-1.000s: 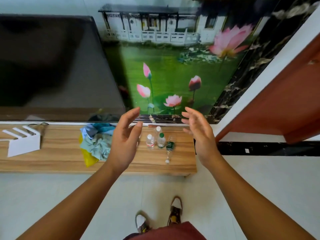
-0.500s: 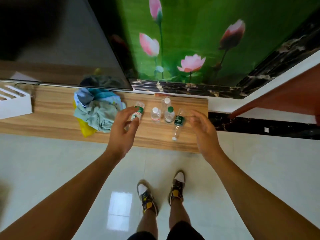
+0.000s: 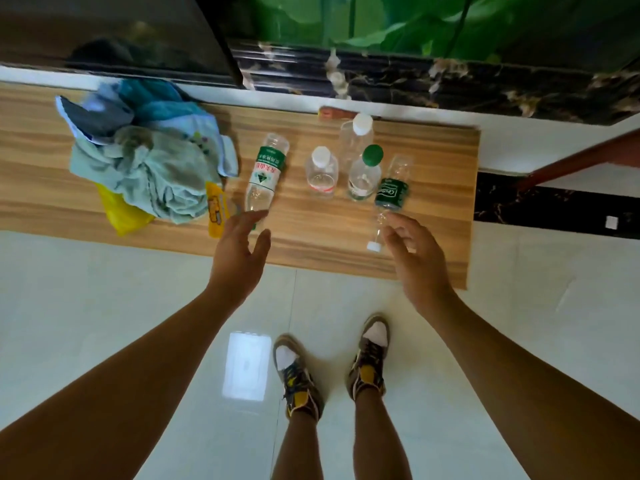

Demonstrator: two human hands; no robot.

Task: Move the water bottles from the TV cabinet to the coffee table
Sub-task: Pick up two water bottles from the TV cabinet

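Note:
Several clear water bottles are on the wooden TV cabinet (image 3: 433, 202). One with a green and white label (image 3: 265, 174) lies on its side at the left. A small white-capped bottle (image 3: 321, 173), a taller white-capped bottle (image 3: 356, 133) and a green-capped bottle (image 3: 365, 174) stand upright. A dark-green-labelled bottle (image 3: 389, 199) lies with its white cap toward me. My left hand (image 3: 239, 251) is open, fingertips at the left lying bottle's near end. My right hand (image 3: 419, 261) is open, fingertips beside the right lying bottle's neck. Neither hand holds anything.
A heap of blue and green cloth (image 3: 145, 157) over a yellow bag (image 3: 121, 213) lies on the cabinet's left part. The TV screen (image 3: 114, 29) and a dark marble ledge (image 3: 450, 84) rise behind. My feet (image 3: 332, 368) stand on the white tiled floor.
The camera tilted further down and came closer. Both hands lowered toward the two lying bottles; the left hand drew back off the labelled bottle to its near end.

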